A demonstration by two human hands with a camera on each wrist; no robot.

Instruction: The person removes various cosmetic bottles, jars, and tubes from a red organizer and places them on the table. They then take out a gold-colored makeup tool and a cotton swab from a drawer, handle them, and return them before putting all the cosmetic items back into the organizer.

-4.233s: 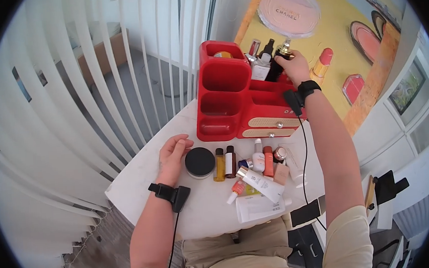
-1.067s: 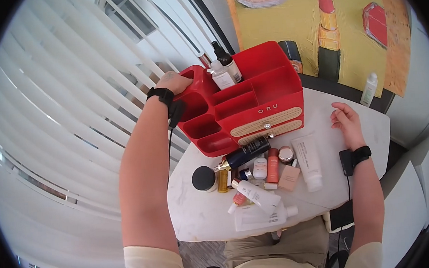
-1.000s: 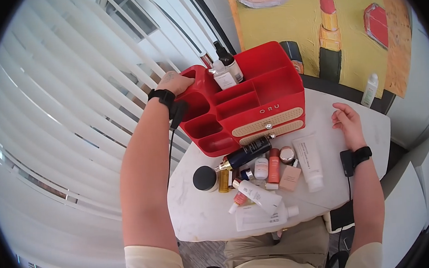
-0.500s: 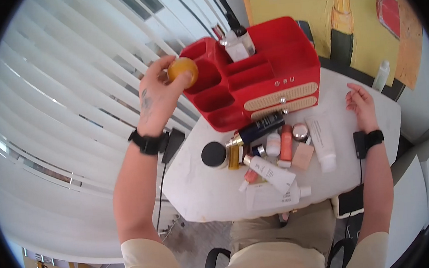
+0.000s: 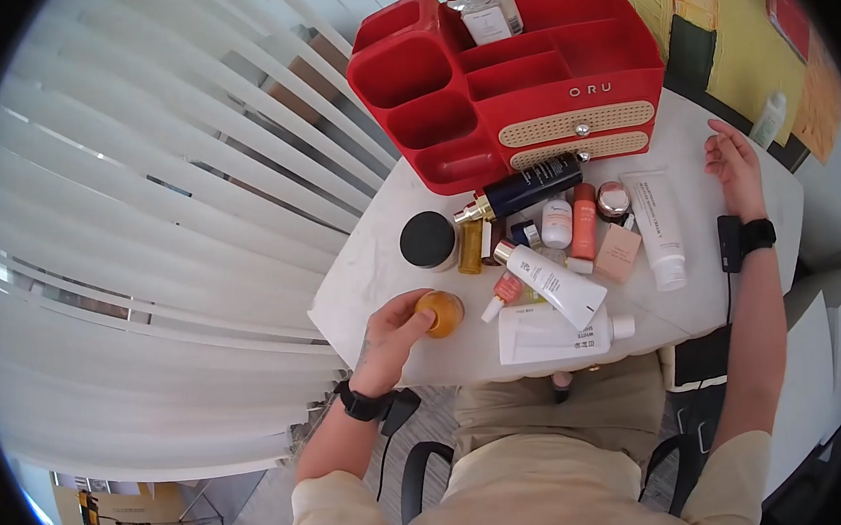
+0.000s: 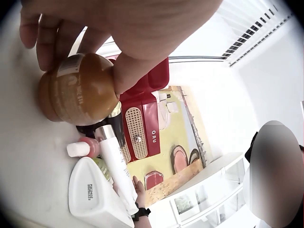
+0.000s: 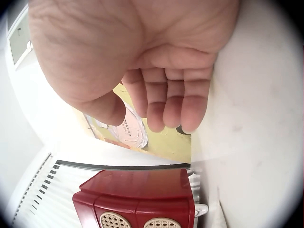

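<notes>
My left hand (image 5: 394, 338) grips a rounded amber jar (image 5: 440, 314) at the front left of the white table. In the left wrist view, thumb and fingers lie on either side of the jar (image 6: 78, 89), which bears a small barcode label. Just behind it stands a black-lidded jar (image 5: 428, 240). My right hand (image 5: 734, 168) rests on the table at the right with loosely bent fingers and nothing in them. A red organizer (image 5: 566, 106) with two woven-front drawers stands at the back; a clear bottle (image 5: 484, 16) and a dark-topped bottle are in its rear compartment.
A dark pump bottle (image 5: 532, 186) lies in front of the drawers. Several cosmetics lie mid-table, among them a white tube (image 5: 557, 284), a coral bottle (image 5: 584, 224) and a larger tube (image 5: 654, 229). White blinds (image 5: 194, 230) hang along the left, and a small bottle (image 5: 769, 119) stands at the far right.
The dark pump bottle left the organizer for the table. My left hand lifted the amber jar from the organizer's back-left compartment and brought it to the front left. My right hand stays idle lately.
</notes>
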